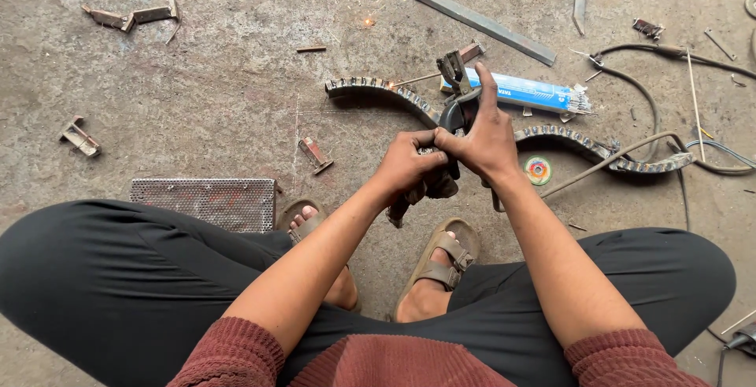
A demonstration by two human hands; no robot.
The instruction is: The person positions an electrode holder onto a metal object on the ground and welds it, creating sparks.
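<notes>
Two hands are meeting at the centre of the frame: my left hand (405, 162) is closing around a dark rag (421, 190) and the handle of one welding electrode holder (455, 92), while my right hand (482, 144) is gripping it too, index finger pointing up. Beyond them one curved, ridged metal strip (378, 88) is lying on rough concrete, with one blue electrode packet (524, 92), one flat steel bar (472, 18), and one perforated mesh plate (205, 202) at lower left.

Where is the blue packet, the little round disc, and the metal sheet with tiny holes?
Blue packet (526, 92), head view, middle of its blue wrapper.
Round disc (538, 170), head view, its centre.
Perforated metal sheet (205, 202), head view, middle of its holed face.
</notes>
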